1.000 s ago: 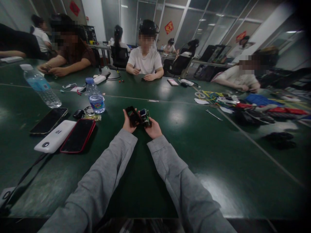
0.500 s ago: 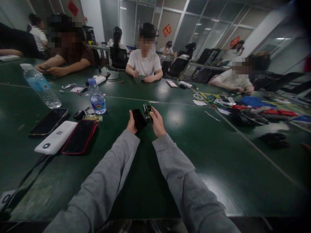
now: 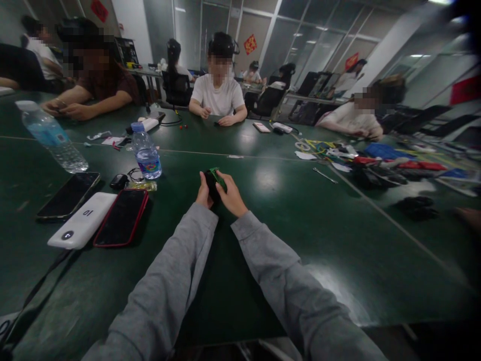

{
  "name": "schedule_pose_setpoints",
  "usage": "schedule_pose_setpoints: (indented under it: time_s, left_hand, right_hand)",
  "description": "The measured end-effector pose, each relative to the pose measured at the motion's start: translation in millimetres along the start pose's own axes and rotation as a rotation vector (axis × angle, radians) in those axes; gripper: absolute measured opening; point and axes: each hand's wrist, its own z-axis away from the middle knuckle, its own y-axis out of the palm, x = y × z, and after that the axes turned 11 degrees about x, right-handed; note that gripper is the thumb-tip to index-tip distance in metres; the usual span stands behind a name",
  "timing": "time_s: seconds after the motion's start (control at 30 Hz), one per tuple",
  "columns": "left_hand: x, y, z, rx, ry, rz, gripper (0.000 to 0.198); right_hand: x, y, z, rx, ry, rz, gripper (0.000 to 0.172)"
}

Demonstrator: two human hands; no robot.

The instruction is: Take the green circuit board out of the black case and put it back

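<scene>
You held the case (image 3: 210, 185) in your left hand (image 3: 204, 196), fingers closed around it. Your right hand (image 3: 232, 198) pinched the board (image 3: 217, 175) against its top, apparently to steady both parts, just above the table (image 3: 285, 200), midway between its side edges.

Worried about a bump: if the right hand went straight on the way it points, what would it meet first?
The right hand points forward-left. Its fingers touch the green board on the black part; the left hand grips that part just beyond, so it would likely press into that hand.
</scene>
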Motion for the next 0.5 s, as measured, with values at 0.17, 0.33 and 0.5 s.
schedule_pose_setpoints:
  time_s: [0.17,0.33,0.5]
  left_hand:
    - [-3.9,1.0,3.1,0.038,-0.057,0.060,0.074]
    - [-7.6,0.7,2.5,0.021,-0.095,0.102,0.081]
    - [1.3,-2.7,-3.8,0.036,-0.020,0.024,0.071]
  right_hand:
    - [-3.6,1.7,-0.9,-0.056,0.099,-0.225,0.050]
    - [-8.1,5.6,-1.8,-0.218,0.246,-0.509,0.048]
    - [-14.5,11.2,0.4,-0.156,0.232,-0.545,0.043]
